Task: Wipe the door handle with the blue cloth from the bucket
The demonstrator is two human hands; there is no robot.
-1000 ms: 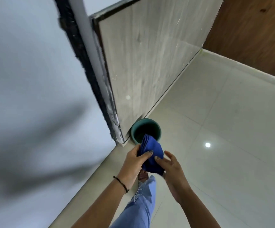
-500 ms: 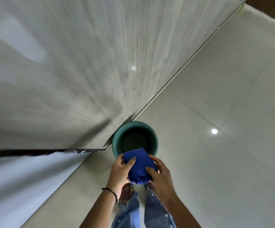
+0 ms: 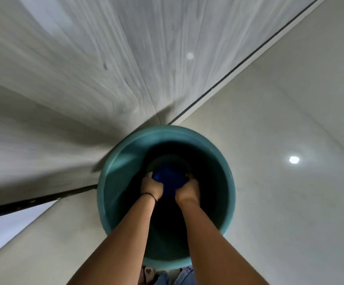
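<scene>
A teal bucket (image 3: pixel 226 182) stands on the tiled floor against the pale wood-grain door, right below me. Both my arms reach down inside it. My left hand (image 3: pixel 151 187), with a thin black band at the wrist, and my right hand (image 3: pixel 187 192) both grip the bunched blue cloth (image 3: pixel 168 178) deep in the bucket, near its dark bottom. The cloth sits between the two hands, partly hidden by the fingers. The door handle is out of view.
The pale door (image 3: pixel 84 79) fills the upper left, with a dark strip (image 3: pixel 33 201) along its edge at the left. Glossy light floor tiles (image 3: pixel 290 99) spread to the right, with a lamp reflection (image 3: pixel 294 159). My jeans and a foot (image 3: pixel 148 273) show below the bucket.
My hands went from holding the blue cloth above the bucket rim to down inside the bucket with it. The view dropped closer, so the bucket looks much larger.
</scene>
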